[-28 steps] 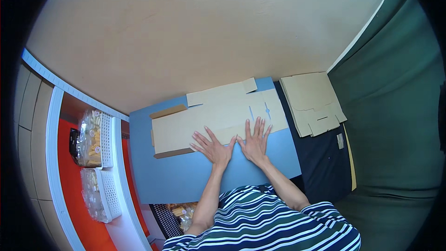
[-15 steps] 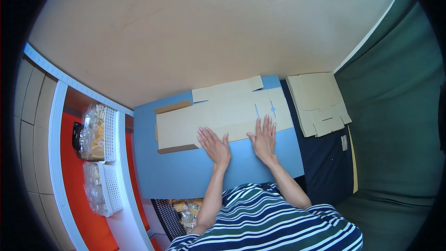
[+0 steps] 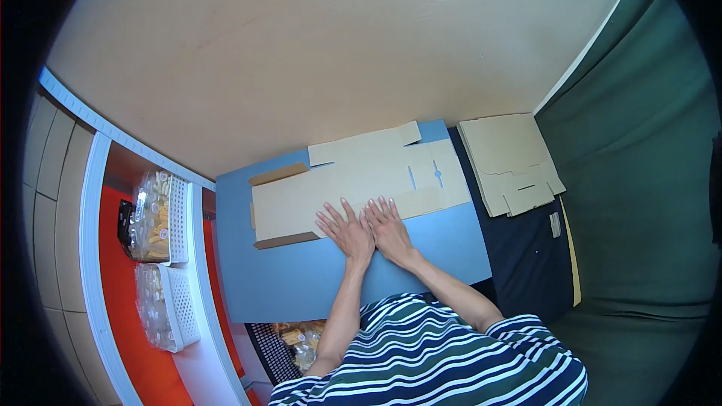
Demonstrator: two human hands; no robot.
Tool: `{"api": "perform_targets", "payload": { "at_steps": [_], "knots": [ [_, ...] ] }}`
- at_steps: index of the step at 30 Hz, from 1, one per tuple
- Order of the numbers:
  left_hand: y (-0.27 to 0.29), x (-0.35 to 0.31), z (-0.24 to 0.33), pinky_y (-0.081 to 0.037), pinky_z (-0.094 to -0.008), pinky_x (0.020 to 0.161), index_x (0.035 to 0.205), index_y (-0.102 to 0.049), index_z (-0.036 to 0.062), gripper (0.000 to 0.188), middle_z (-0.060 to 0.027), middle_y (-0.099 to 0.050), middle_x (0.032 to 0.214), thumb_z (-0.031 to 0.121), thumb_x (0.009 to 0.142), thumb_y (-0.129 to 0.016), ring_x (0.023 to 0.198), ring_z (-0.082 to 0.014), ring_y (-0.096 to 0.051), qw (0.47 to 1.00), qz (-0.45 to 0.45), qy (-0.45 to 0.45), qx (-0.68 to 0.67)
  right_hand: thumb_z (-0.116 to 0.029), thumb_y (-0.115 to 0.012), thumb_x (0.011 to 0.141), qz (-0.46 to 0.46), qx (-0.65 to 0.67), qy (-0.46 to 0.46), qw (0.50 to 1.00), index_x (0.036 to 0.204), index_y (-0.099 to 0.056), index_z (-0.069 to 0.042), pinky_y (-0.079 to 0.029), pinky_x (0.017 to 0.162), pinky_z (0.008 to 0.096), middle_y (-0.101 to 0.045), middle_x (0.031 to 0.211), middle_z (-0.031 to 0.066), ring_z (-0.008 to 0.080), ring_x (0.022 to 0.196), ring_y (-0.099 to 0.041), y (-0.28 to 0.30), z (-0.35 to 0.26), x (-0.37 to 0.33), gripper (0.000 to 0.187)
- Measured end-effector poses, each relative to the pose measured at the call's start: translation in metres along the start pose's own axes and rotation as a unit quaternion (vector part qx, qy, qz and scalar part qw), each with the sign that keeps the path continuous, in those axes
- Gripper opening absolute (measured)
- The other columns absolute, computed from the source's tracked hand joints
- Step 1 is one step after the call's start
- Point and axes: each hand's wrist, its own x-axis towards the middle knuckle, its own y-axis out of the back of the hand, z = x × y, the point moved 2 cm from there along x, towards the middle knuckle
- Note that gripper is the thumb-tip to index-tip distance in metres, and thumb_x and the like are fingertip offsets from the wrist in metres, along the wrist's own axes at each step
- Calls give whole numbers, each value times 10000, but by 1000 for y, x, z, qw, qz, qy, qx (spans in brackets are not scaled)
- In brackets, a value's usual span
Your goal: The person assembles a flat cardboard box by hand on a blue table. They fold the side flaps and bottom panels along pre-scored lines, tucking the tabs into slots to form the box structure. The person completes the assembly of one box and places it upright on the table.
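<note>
An unfolded brown cardboard box blank (image 3: 301, 199) lies on the blue-grey tabletop (image 3: 301, 282). Its left-hand flaps stand partly raised, while the slotted right end lies flat. My left hand (image 3: 350, 234) is spread palm down on the blank's near edge. Right beside it, my right hand (image 3: 389, 229) also rests flat on the cardboard, fingers stretched out and pointing away from me. The two hands touch or nearly touch at the thumbs. Neither one grips anything.
A stack of folded cardboard boxes (image 3: 508, 162) sits on a dark cloth surface at right. White baskets (image 3: 179, 214) of bagged snacks stand on the left shelf. A black basket (image 3: 272, 349) with more bags is below the table's near edge. A green curtain (image 3: 639, 180) hangs at right.
My right hand has moved left along the near edge of the cardboard, from near the slots to beside my left hand. My left hand stays almost in place.
</note>
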Motion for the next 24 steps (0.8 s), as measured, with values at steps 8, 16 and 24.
{"api": "perform_targets", "payload": {
  "at_steps": [8, 16, 24],
  "knots": [
    [-3, -2, -3, -13, -636, 1337, 1628, -345, -153, 813, -483, -110, 1711, 440, 1104, -529, 1626, -607, -66, 999, 5, 20, -25, -149, -470, 1097, 69, -94, -154, 981, 1583, -458, 110, -142, 1342, 637, -471, 1660, 290, 469, 1597, -357, 47, 71, -35, 551],
    [-29, 17, 18, 27, -628, 1342, 1599, -208, -266, 854, -447, -124, 1733, 362, 1099, -503, 1651, -555, -57, 996, -34, 73, 46, -156, -482, 1065, 43, -122, -135, 982, 1577, -461, 128, -115, 1335, 674, -426, 1684, 314, 481, 1608, -334, 33, 51, -21, 586],
    [-22, 21, 18, 68, -644, 1333, 1669, -177, -172, 942, -311, -120, 1802, 505, 1102, -505, 1696, -421, -25, 992, -107, -59, -38, -185, -488, 1079, 20, -79, -99, 992, 1560, -534, 60, -36, 1290, 764, -513, 1664, 208, 478, 1623, -309, 38, 35, -40, 541]
  ]
}}
